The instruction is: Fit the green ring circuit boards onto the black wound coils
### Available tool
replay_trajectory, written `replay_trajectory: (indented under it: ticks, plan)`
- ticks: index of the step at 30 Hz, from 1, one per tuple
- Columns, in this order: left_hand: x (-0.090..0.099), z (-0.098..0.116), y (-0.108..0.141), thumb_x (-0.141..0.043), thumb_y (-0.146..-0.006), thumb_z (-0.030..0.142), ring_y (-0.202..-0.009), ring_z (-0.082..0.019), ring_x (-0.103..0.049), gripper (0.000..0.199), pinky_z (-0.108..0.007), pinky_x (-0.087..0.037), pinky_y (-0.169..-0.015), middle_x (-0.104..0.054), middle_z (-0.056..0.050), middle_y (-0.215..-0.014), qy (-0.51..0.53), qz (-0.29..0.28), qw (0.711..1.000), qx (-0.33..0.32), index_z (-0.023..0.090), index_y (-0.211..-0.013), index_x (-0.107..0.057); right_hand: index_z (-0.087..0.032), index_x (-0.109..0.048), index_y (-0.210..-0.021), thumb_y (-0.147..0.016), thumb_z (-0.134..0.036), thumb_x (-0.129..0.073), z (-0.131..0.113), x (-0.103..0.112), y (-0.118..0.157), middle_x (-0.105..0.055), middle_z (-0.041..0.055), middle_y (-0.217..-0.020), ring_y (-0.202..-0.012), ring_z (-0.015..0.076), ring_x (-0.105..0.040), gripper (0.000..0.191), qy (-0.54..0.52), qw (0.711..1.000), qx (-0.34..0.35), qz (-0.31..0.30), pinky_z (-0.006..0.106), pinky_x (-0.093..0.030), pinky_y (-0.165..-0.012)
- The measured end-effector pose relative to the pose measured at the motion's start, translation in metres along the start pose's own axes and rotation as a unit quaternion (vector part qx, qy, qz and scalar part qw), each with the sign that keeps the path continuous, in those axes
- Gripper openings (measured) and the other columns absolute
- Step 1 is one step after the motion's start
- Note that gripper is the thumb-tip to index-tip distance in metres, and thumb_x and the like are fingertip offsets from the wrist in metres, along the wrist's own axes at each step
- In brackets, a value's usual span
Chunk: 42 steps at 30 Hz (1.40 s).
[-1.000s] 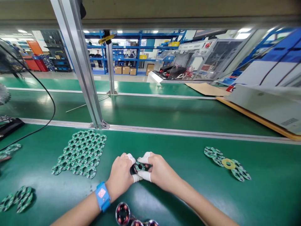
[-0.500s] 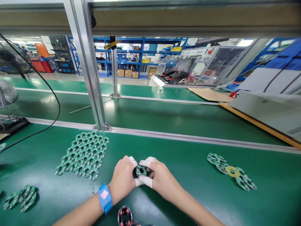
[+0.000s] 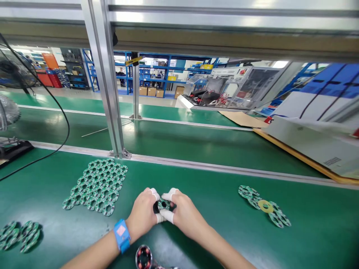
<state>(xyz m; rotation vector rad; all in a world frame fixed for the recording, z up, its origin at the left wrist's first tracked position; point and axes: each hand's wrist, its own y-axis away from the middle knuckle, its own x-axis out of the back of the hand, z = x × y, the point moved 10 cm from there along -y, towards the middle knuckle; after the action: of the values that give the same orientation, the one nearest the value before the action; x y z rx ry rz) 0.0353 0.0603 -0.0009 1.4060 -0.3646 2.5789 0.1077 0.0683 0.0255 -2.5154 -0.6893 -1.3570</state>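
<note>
Between both hands is a small ring-shaped green circuit board [image 3: 163, 204], with a dark round part partly visible behind it. My left hand [image 3: 144, 209], with white finger cots and a blue wrist strap [image 3: 122, 235], grips it from the left. From the other side, my right hand [image 3: 183, 213] pinches it with thumb and fingers, also in white cots. Below the hands, at the bottom edge, stands a ring-shaped part with reddish copper windings [image 3: 144, 257], partly cut off. A close-packed group of green ring boards [image 3: 98, 185] lies left of the hands.
More ring boards [image 3: 29, 235] lie at the lower left. On the right, several others [image 3: 277, 216] lie around a yellow ring [image 3: 265, 206]. A metal post [image 3: 105, 82] rises behind the board group. A black cable [image 3: 63, 138] curves across the left; a pale panel [image 3: 311, 142] leans at right.
The view has tilted up and shifted slightly, so the hands and bench parts appear a little further left. Both hands keep their grip on the ring board.
</note>
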Motion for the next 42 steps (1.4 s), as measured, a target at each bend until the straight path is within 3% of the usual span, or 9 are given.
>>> replay_trajectory:
  ticks: [7,20,23,25,29,32,35,38,42]
  plan:
    - [0.002,0.001,0.001,-0.063,-0.075,0.034,-0.079,-0.021,-0.049,0.019,-0.03,-0.037,-0.068,-0.058,-0.005,-0.082,0.019,0.004,1.0,-0.009,0.016,-0.076,-0.058,-0.016,-0.064,-0.077,-0.067,-0.011,-0.064,0.002,0.0,0.002,-0.053,0.001,-0.075,-0.067,0.0151,-0.05,0.011,-0.02,1.0,0.012,0.011,0.022,-0.036,-0.059]
    - [0.001,0.003,0.002,-0.066,-0.073,0.03,-0.078,-0.02,-0.05,0.017,-0.031,-0.041,-0.07,-0.057,-0.005,-0.082,0.036,0.02,0.999,-0.025,0.015,-0.078,-0.058,-0.017,-0.063,-0.069,-0.066,-0.014,-0.064,-0.003,0.003,0.001,-0.049,-0.001,-0.068,-0.064,0.0143,-0.048,0.005,0.002,1.0,0.007,0.025,0.023,-0.034,-0.058]
    - [0.006,0.003,0.004,-0.066,-0.072,0.031,-0.081,-0.021,-0.051,0.019,-0.033,-0.043,-0.072,-0.057,-0.006,-0.084,0.03,0.014,0.999,-0.022,0.015,-0.079,-0.059,-0.017,-0.064,-0.072,-0.066,-0.013,-0.064,-0.003,0.004,0.001,-0.049,-0.0012,-0.069,-0.065,0.0145,-0.048,0.008,-0.007,1.0,0.013,0.026,0.023,-0.034,-0.059]
    - [0.015,0.005,0.006,-0.07,-0.066,0.031,-0.088,-0.023,-0.051,0.03,-0.035,-0.045,-0.077,-0.057,-0.007,-0.092,0.044,0.005,0.999,-0.026,0.015,-0.09,-0.06,-0.017,-0.063,-0.072,-0.066,-0.012,-0.064,-0.002,0.005,0.001,-0.05,-0.0011,-0.069,-0.066,0.0148,-0.048,0.008,-0.015,0.999,0.017,0.027,0.023,-0.034,-0.06]
    - [0.035,0.025,0.014,-0.057,-0.071,0.009,-0.106,-0.022,-0.049,0.047,-0.036,-0.043,-0.093,-0.054,-0.008,-0.115,0.034,0.009,0.994,-0.104,0.019,-0.116,-0.052,-0.017,-0.062,-0.07,-0.065,-0.011,-0.063,-0.005,0.006,0.0,-0.052,-0.0005,-0.07,-0.068,0.0155,-0.049,0.008,-0.032,0.999,0.034,0.023,0.024,-0.036,-0.061]
    - [0.021,0.041,0.019,-0.044,-0.075,-0.001,-0.098,-0.02,-0.054,0.036,-0.032,-0.048,-0.086,-0.06,-0.007,-0.102,-0.06,-0.038,0.981,-0.181,0.018,-0.101,-0.06,-0.017,-0.062,-0.072,-0.064,-0.009,-0.062,-0.001,0.003,0.0,-0.054,0.0002,-0.073,-0.069,0.016,-0.051,0.01,-0.045,0.998,0.038,0.02,0.025,-0.039,-0.061]
    - [0.006,0.041,0.02,-0.044,-0.079,-0.001,-0.089,-0.022,-0.055,0.025,-0.033,-0.051,-0.078,-0.061,-0.008,-0.089,-0.144,-0.051,0.969,-0.193,0.014,-0.087,-0.062,-0.017,-0.063,-0.09,-0.067,-0.015,-0.064,0.011,-0.006,0.001,-0.056,0.0037,-0.088,-0.078,0.0177,-0.056,0.023,-0.161,0.986,0.038,0.01,0.027,-0.047,-0.066]
    - [0.004,0.042,0.022,-0.044,-0.081,0.001,-0.087,-0.022,-0.055,0.022,-0.034,-0.052,-0.077,-0.06,-0.009,-0.088,-0.161,-0.034,0.965,-0.206,0.013,-0.085,-0.062,-0.019,-0.058,-0.106,-0.069,-0.02,-0.064,0.023,-0.015,0.004,-0.054,0.0072,-0.104,-0.091,0.0205,-0.058,0.037,-0.329,0.943,0.044,-0.002,0.033,-0.05,-0.078]
    - [0.003,0.043,0.026,-0.042,-0.082,0.001,-0.088,-0.022,-0.055,0.022,-0.035,-0.051,-0.079,-0.06,-0.01,-0.088,-0.155,-0.015,0.962,-0.225,0.012,-0.084,-0.062,-0.018,-0.058,-0.107,-0.071,-0.02,-0.062,0.028,-0.019,0.004,-0.053,0.008,-0.106,-0.094,0.0207,-0.057,0.036,-0.367,0.928,0.068,0.005,0.037,-0.048,-0.084]
